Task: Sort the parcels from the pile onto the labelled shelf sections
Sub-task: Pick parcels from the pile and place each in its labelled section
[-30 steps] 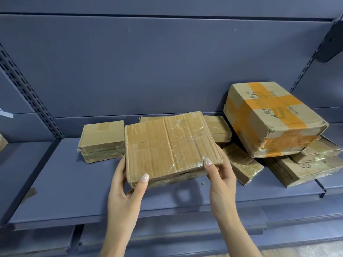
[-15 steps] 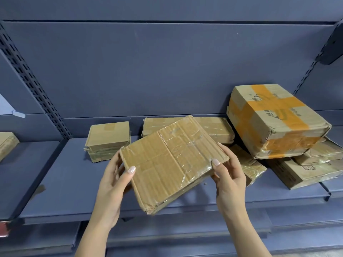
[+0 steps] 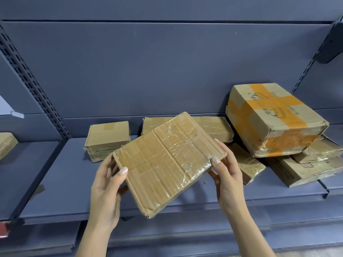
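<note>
Both left hand (image 3: 105,190) and right hand (image 3: 228,175) grip the flat brown taped cardboard parcel (image 3: 167,162), just spun cornerwise; probably label-hunting.

Cardboard parcels counted: 8.
- 1 held parcel (image 3: 167,164)
- 1 small box (image 3: 108,140)
- 1 rear flat parcel (image 3: 213,127)
- 1 orange-taped box (image 3: 274,117)
- 1 leaning parcel (image 3: 248,166)
- 2 lower parcels (image 3: 323,151) (image 3: 300,171)
- 1 edge parcel (image 3: 6,143), partly out of view

Hands: 2, left hand (image 3: 105,186) and right hand (image 3: 228,177).

Slotted uprights: 2 (image 3: 37,89) (image 3: 311,65).
</note>
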A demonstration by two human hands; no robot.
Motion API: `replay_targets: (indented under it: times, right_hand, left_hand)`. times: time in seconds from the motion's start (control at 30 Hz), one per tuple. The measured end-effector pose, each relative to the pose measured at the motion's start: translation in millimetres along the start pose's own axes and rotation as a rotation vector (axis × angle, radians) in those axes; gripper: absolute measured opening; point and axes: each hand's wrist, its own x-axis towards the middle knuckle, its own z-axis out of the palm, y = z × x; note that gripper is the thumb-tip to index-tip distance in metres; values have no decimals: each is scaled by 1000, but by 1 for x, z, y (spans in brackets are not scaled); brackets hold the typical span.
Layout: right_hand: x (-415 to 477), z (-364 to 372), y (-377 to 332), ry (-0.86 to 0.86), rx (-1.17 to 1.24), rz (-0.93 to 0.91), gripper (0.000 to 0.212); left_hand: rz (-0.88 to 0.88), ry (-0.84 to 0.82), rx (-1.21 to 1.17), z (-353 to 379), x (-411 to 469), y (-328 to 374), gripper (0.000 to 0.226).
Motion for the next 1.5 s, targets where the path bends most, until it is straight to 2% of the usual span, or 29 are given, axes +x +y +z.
replay_targets:
  times: [0.07, 0.37, 0.53, 0.67, 0.93, 1.03, 1.07, 1.3, 1.5]
  right_hand:
    - [-2, -1, 0, -35, -26, 16, 63]
    - [6, -7, -11, -207, -91, 94, 82]
    - [7, -9, -24, -354, -201, 38, 74]
    - [0, -9, -24, -437, -324, -11, 75]
    - [-11, -2, -19, -310, -258, 3, 57]
    - [-11, -3, -19, -257, -290, 15, 58]
    - [-11, -4, -20, -242, -297, 22, 59]
    - [-4, -7, -21, -193, -206, 95, 60]
    - [-4, -3, -19, -225, -215, 121, 62]
  left_hand:
    - [-16, 19, -4, -2, 2, 1, 37]
    - [-85, 0, -19, -13, 10, 11, 26]
    - [-150, -44, -21, -20, 14, 12, 27]
    - [-189, -97, -11, -28, 20, 12, 43]
    - [-159, -98, 26, -25, 21, 15, 58]
    - [-89, -143, 62, -26, 17, 16, 94]
    - [-66, -173, 70, -27, 15, 15, 100]
    - [82, -434, 192, -23, 2, 14, 103]
    - [134, -417, 237, -24, 3, 15, 89]
